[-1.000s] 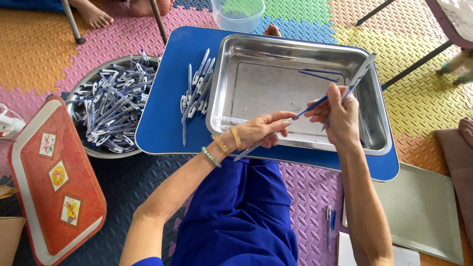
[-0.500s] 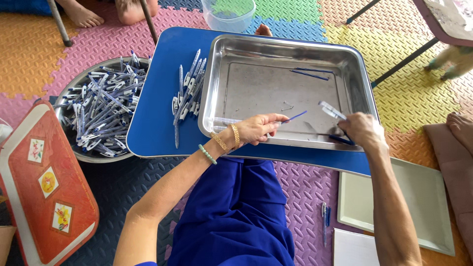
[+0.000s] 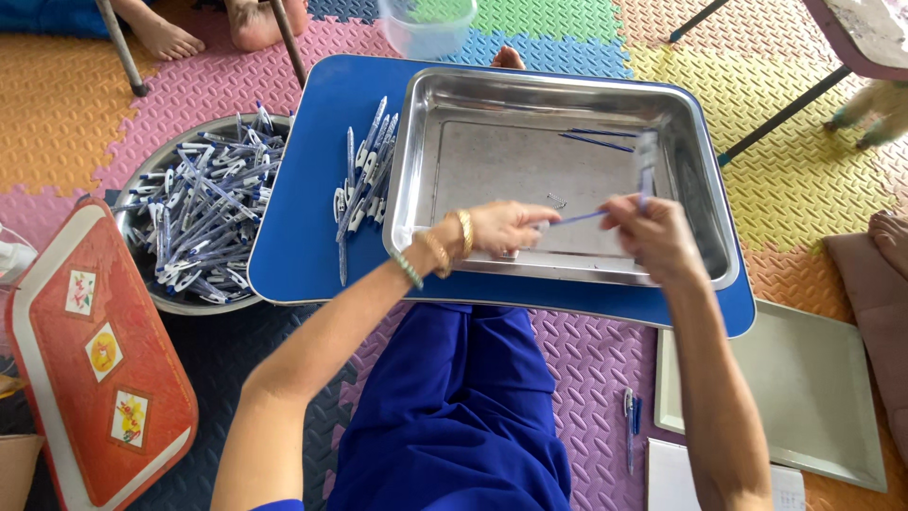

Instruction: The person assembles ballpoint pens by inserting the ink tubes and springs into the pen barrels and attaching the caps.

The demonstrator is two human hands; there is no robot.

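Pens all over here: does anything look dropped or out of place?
One pen lies alone on the purple floor mat beside the person's leg, apart from the row on the blue table and the full metal bowl.

Left hand and right hand, forearms extended forward, wrists nearly level; both sets of fingers pinched closed, hands near each other but apart.

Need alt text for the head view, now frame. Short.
Seen from above, a seated person's left hand and right hand hold a thin blue pen refill between them over a steel tray on a small blue table. The right hand also grips a clear pen barrel. Loose pens lie left of the tray, and a metal bowl of pens sits on the foam floor mat.
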